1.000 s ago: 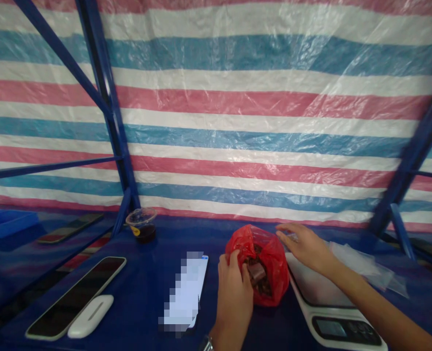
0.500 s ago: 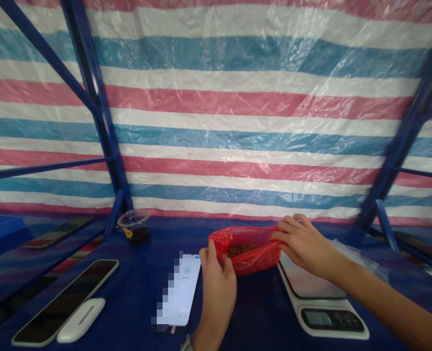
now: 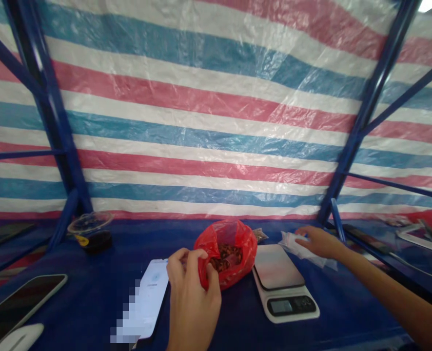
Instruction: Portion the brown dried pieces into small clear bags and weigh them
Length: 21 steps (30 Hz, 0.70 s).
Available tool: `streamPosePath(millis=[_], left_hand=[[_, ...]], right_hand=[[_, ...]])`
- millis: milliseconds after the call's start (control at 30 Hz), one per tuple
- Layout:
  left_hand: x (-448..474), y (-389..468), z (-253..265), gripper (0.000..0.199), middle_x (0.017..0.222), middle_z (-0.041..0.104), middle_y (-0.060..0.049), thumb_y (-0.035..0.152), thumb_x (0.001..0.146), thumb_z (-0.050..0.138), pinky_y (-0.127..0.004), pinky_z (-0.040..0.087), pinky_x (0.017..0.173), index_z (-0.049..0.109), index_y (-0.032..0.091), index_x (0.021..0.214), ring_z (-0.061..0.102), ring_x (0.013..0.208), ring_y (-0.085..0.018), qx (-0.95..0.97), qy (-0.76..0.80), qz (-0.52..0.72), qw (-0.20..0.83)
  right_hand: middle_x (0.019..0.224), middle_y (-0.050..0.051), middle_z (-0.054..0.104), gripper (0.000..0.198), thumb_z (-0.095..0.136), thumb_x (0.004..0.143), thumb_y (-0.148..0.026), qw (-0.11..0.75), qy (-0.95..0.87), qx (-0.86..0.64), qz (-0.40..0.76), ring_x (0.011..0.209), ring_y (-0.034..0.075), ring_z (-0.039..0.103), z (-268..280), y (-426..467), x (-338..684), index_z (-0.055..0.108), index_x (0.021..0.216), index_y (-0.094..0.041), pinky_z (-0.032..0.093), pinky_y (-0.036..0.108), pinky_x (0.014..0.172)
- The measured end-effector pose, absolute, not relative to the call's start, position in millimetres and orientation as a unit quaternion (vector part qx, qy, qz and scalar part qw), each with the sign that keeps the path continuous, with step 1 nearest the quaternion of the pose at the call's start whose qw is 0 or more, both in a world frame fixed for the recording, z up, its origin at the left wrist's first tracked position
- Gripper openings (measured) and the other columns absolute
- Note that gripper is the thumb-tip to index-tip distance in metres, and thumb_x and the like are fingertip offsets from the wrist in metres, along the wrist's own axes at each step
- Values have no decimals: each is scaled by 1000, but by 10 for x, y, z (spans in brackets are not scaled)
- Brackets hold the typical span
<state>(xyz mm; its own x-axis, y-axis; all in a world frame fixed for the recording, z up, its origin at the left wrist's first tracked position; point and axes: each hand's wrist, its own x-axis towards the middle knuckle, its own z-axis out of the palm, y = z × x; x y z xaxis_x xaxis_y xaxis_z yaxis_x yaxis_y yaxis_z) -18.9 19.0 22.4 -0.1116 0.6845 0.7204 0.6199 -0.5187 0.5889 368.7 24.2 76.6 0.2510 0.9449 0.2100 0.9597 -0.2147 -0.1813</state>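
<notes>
Left hand [image 3: 190,297] pinches the open red bag [image 3: 226,253], which contains brown pieces. Right hand [image 3: 318,242], at 3 o'clock beyond the scale [image 3: 284,282], grips clear plastic bags [image 3: 296,246].

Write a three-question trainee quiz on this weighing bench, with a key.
1. True or false: the left hand holds the red plastic bag by its rim.
2. What does the right hand rest on? A) the kitchen scale B) clear plastic bags C) the lidded cup
3. Fill in: the scale's platform carries ____.

Key: 1 true; 2 B; 3 nothing.
</notes>
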Motion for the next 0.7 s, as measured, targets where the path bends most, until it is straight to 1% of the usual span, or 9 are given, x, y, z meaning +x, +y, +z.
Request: streamPosePath(millis=[67, 167, 233, 300, 400, 467, 567, 633, 700], left_hand=[[-117, 93, 224, 16, 115, 52, -10, 21, 97, 48, -47, 60, 86, 62, 24, 104, 65, 104, -29, 697, 448, 558, 40], [13, 10, 158, 25, 114, 63, -9, 11, 95, 46, -41, 62, 87, 64, 25, 105, 70, 105, -26, 785, 370, 493, 60], [91, 12, 90, 33, 126, 67, -11, 8, 92, 49, -49, 61, 97, 66, 25, 115, 68, 119, -30, 819, 350, 453, 39], [142, 42, 36, 40, 137, 66, -14, 6, 90, 48, -57, 59, 104, 66, 22, 123, 65, 128, -34, 827, 358, 432, 29], [168, 77, 44, 34, 141, 65, -15, 7, 93, 49, -60, 56, 108, 69, 21, 117, 62, 133, -35, 830, 360, 424, 42], [168, 65, 105, 27, 136, 67, -13, 9, 95, 50, -58, 56, 109, 69, 22, 108, 63, 131, -34, 819, 363, 439, 76], [169, -1, 198, 20, 130, 69, -12, 17, 100, 51, -53, 54, 110, 69, 24, 107, 64, 128, -31, 781, 365, 479, 166], [169, -48, 220, 24, 137, 67, -13, 27, 102, 55, -51, 52, 114, 67, 24, 123, 62, 132, -30, 743, 356, 511, 245], [159, -76, 219, 45, 148, 61, -15, 36, 101, 61, -50, 50, 116, 56, 24, 144, 59, 137, -30, 702, 345, 533, 322]], right_hand=[[111, 15, 80, 30, 64, 91, -35, 110, -590, -799, -30, 106, 34, 76, 597, 184, 3732, 79, 109, -18, 57, 42, 93], [112, 15, 79, 39, 56, 95, -37, 90, -573, -814, -45, 104, 35, 77, 442, 127, 3701, 75, 125, -19, 57, 44, 90], [109, 14, 80, 38, 57, 94, -36, 82, -576, -812, -48, 101, 34, 77, 423, 121, 3687, 76, 123, -22, 57, 44, 89], [105, 13, 80, 33, 58, 92, -34, 82, -582, -808, -51, 97, 35, 77, 456, 137, 3702, 79, 114, -23, 57, 45, 89], [110, 19, 79, 32, 53, 93, -31, 98, -579, -806, -70, 101, 40, 76, 568, 170, 3724, 80, 107, -21, 55, 53, 90], [116, 21, 78, 32, 51, 94, -34, 151, -581, -795, -88, 106, 43, 74, 671, 162, 3648, 80, 103, -22, 54, 55, 92], [110, 17, 79, 28, 57, 94, -45, 369, -619, -686, -99, 105, 38, 75, 822, 52, 3253, 78, 94, -26, 56, 49, 95], [100, 12, 78, 29, 64, 92, -54, 485, -637, -595, -72, 97, 33, 75, 877, -78, 2811, 77, 91, -28, 59, 44, 91], [95, 8, 77, 27, 69, 93, -54, 525, -662, -536, -13, 92, 28, 75, 875, -212, 2325, 79, 90, -29, 62, 38, 84]])
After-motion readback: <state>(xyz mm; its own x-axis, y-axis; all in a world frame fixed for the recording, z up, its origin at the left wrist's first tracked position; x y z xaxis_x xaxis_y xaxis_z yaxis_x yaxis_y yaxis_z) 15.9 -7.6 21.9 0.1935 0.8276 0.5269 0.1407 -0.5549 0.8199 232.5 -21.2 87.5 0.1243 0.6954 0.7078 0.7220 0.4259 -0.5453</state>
